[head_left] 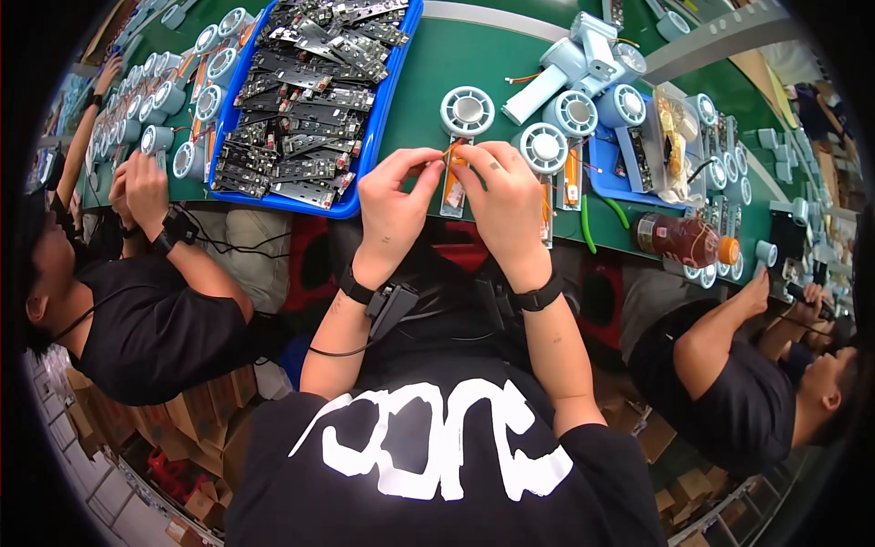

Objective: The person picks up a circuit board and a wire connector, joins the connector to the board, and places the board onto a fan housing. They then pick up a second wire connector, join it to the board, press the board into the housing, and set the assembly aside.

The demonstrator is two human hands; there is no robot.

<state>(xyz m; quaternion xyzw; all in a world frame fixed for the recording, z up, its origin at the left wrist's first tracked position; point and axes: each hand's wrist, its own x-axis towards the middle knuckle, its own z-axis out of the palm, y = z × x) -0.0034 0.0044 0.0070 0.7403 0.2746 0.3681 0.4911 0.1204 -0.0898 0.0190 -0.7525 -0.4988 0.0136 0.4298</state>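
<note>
Over the near edge of the green table, my left hand (398, 196) and my right hand (501, 201) meet fingertip to fingertip. Both are pinched on thin orange wires (452, 149) of a light blue handheld fan (468, 111). The fan lies with its round grille up and its opened handle (453, 193) pointing toward me, partly covered by my fingers. Just right of it rest two more fans, one with a round head (544, 148) beside my right hand, another (576, 113) with an orange strip in its handle.
A blue tray (365, 187) heaped with circuit boards stands at left. Right are green-handled pliers (588, 225), a bottle of dark drink (674, 239), a smaller blue tray (602, 169) and piled fan parts (583, 59). Co-workers sit on both sides, one person's hands (144, 191) near the left tray.
</note>
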